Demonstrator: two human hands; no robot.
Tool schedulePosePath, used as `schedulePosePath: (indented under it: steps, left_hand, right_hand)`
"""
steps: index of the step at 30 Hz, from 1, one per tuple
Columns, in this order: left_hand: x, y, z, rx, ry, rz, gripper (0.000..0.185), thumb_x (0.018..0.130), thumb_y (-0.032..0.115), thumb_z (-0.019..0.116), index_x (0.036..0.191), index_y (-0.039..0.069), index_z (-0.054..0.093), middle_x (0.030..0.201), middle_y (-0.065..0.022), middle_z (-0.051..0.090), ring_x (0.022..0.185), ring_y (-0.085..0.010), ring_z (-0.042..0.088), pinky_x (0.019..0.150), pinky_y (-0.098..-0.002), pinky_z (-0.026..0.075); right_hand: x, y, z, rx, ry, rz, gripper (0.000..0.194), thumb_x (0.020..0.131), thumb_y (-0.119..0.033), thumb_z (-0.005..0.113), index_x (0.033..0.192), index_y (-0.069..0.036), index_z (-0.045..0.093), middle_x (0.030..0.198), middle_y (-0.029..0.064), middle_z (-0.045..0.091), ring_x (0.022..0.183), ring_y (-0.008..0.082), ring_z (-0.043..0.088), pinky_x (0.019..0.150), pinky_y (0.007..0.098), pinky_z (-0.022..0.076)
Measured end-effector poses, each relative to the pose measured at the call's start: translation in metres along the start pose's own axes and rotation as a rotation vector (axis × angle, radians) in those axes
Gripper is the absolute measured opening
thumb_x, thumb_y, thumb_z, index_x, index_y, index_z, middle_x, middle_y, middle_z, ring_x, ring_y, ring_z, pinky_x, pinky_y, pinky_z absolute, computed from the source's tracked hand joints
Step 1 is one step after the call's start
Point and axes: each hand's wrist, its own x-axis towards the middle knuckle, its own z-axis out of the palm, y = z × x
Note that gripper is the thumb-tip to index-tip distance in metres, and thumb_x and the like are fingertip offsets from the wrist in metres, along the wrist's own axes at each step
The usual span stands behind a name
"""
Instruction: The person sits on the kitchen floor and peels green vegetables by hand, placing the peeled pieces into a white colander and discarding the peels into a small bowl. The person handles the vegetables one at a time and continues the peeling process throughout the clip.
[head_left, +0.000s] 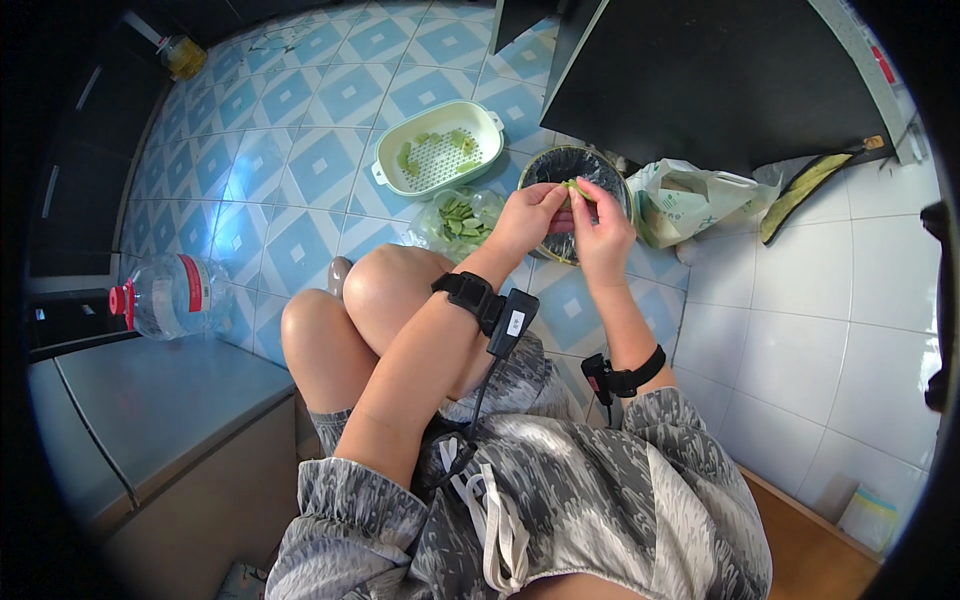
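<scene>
My left hand (529, 214) and my right hand (604, 229) meet at the fingertips above a round bin (541, 159) lined with a dark bag. Between them the fingers of both pinch a green bean pod (576, 189). Flat green pods (463, 217) lie in a clear plastic bag on the floor, left of the bin. Behind that bag stands a pale green and white colander basket (491, 139) with a few green pieces scattered on its perforated bottom.
A white and green plastic bag (675, 199) stands right of the bin, below a black cabinet panel (720, 75). A large clear water bottle (169, 296) with a red cap is at the left, beside a grey cabinet top (172, 397). An oil bottle (184, 58) stands far back left.
</scene>
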Motion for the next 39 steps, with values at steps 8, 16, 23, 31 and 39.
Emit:
schedulePosePath:
  steps: [8,16,23,31,39]
  left_hand:
    - [0.0,0.004,-0.001,-0.013,-0.079,0.0,0.028,0.093,0.017,0.047,0.107,-0.005,0.055,0.094,-0.0109,0.063,0.084,-0.0162,0.063,0.076,-0.0276,0.052]
    - [0.004,0.003,-0.012,0.337,0.063,0.326,0.026,0.086,0.015,0.06,0.105,-0.002,0.057,0.085,-0.0045,0.064,0.075,-0.0074,0.058,0.065,-0.0217,0.047]
    - [0.004,0.007,-0.015,0.357,-0.029,0.291,0.022,0.086,0.014,0.06,0.101,-0.002,0.06,0.081,-0.0019,0.064,0.073,-0.008,0.058,0.064,-0.0219,0.046]
    - [-0.001,-0.005,-0.007,0.868,0.219,0.582,0.017,0.08,0.014,0.062,0.091,0.001,0.061,0.077,-0.0146,0.064,0.064,-0.026,0.062,0.059,-0.0332,0.049]
    - [-0.001,-0.005,-0.004,0.899,0.419,0.623,0.017,0.076,0.016,0.063,0.084,0.001,0.06,0.07,-0.0154,0.063,0.064,-0.0309,0.062,0.059,-0.0361,0.05]
  right_hand:
    - [0.0,-0.008,0.003,0.269,0.074,0.159,0.016,0.083,-0.005,0.062,0.099,0.001,0.063,0.087,0.0049,0.066,0.076,0.007,0.061,0.07,0.0214,0.0493]
    - [0.019,-0.001,-0.021,0.243,-0.23,0.187,0.018,0.083,-0.005,0.062,0.1,0.003,0.061,0.084,0.0034,0.064,0.075,0.0056,0.059,0.067,0.0188,0.0478]
    - [0.038,0.003,-0.039,0.299,-0.488,0.27,0.019,0.083,-0.009,0.063,0.097,0.003,0.062,0.083,0.0089,0.067,0.073,0.011,0.063,0.066,0.0231,0.0503]
    - [0.025,-0.007,-0.032,-0.197,-0.328,0.001,0.017,0.077,-0.014,0.065,0.089,-0.002,0.064,0.077,0.014,0.066,0.067,0.0258,0.065,0.06,0.0321,0.0514]
    - [0.011,-0.012,-0.009,-0.185,-0.136,-0.064,0.017,0.076,-0.01,0.068,0.09,0.0,0.065,0.076,0.0132,0.066,0.063,0.0179,0.065,0.059,0.0269,0.0512]
